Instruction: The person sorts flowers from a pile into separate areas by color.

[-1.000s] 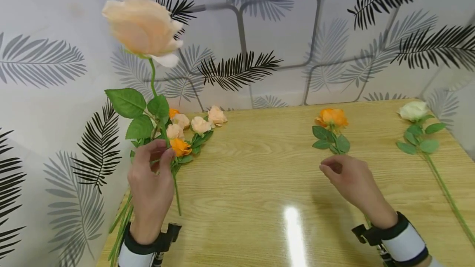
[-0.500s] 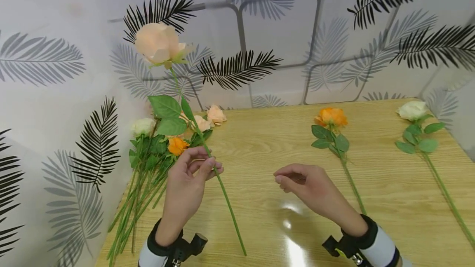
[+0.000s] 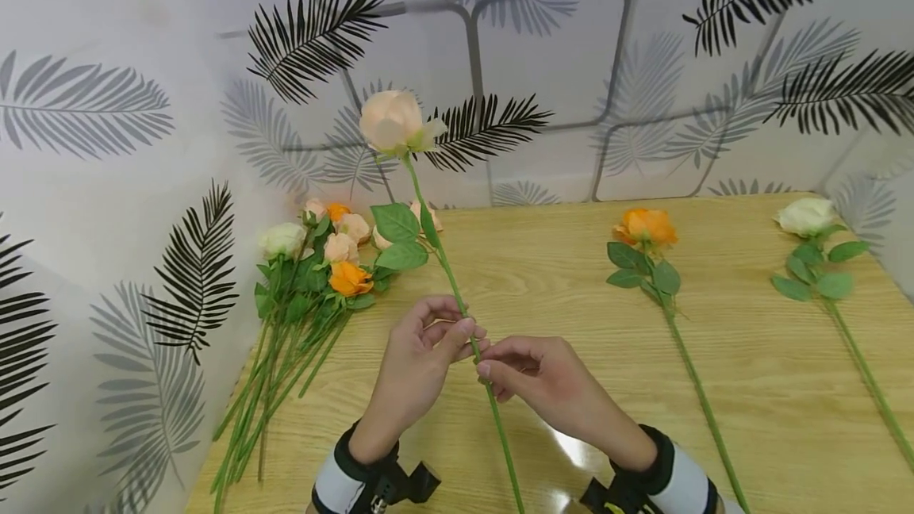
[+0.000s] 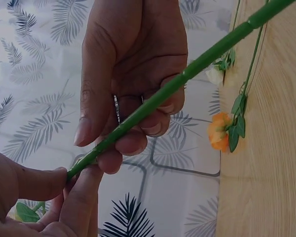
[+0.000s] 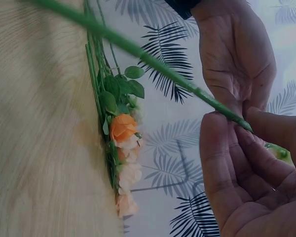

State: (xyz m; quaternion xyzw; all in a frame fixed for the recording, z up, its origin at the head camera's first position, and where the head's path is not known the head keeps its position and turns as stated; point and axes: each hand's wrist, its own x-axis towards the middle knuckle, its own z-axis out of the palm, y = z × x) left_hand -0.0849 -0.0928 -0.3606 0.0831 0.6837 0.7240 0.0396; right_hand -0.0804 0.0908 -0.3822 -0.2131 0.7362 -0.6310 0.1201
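Note:
A peach rose point(image 3: 393, 124) stands tilted in front of the wall, its long green stem running down to the right. My left hand point(image 3: 421, 375) pinches that stem below the leaves, between thumb and fingers. Just below it, my right hand point(image 3: 550, 383) is at the same stem, fingers curled behind it and thumb beside it. In the left wrist view, the right hand's fingers point(image 4: 130, 140) lie behind the stem point(image 4: 158, 98). The right wrist view shows the stem point(image 5: 167, 74) reaching in between both hands. Exact right thumb contact is unclear.
A bunch of peach, orange and white roses point(image 3: 314, 276) lies at the table's left side. On the right lie a single orange rose point(image 3: 646, 228) and a white rose point(image 3: 808, 218), stems toward me. Behind the wooden table point(image 3: 543, 276) rises a leaf-patterned wall point(image 3: 543, 46).
My left hand has carried the peach rose from the left bunch rightward to the middle, with the flower lower in view. My right hand has moved left from the orange rose to the stem.

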